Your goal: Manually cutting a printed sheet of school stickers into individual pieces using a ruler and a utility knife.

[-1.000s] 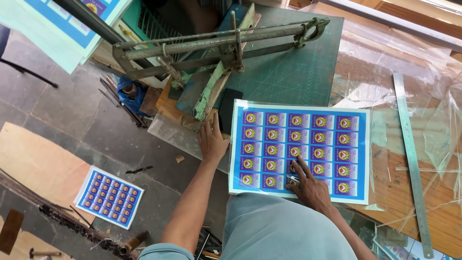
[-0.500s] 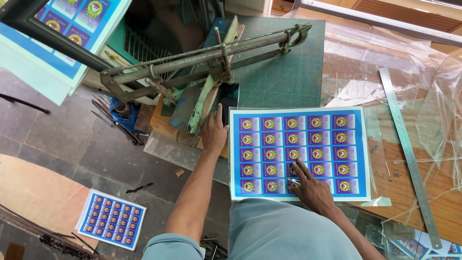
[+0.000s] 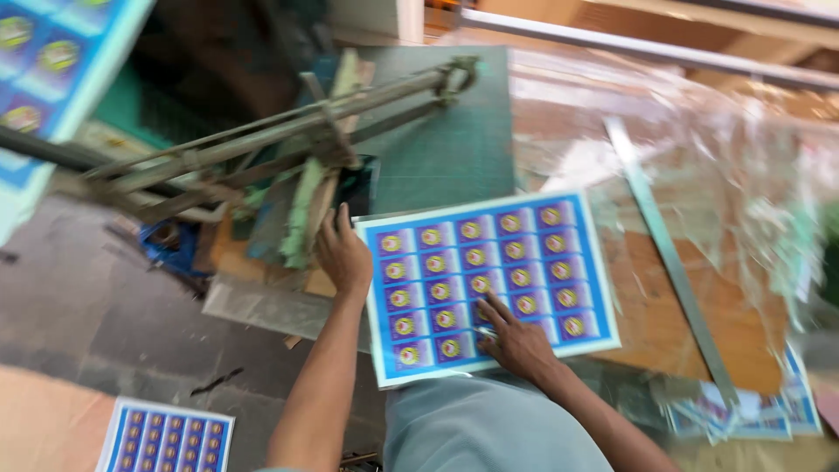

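Observation:
A blue printed sheet [image 3: 489, 280] with rows of round yellow emblems lies flat on the work table, tilted a little. My left hand [image 3: 343, 253] rests at the sheet's left edge, fingers together, pressing beside it. Spread over the lower middle of the sheet, my right hand [image 3: 516, 341] presses down with open fingers. A large lever paper cutter [image 3: 288, 140] with a long grey metal arm stands just beyond my left hand, over a green cutting mat [image 3: 446, 149].
A long metal ruler [image 3: 669, 253] lies right of the sheet on a wooden board. Crumpled clear plastic [image 3: 743, 166] covers the right side. Another printed sheet [image 3: 166, 437] lies on the floor at lower left; a stack of cut prints [image 3: 752, 411] at lower right.
The view has swung and come closer, blurring the picture. The sheet has turned slightly counterclockwise under both hands. My hands keep their places on it.

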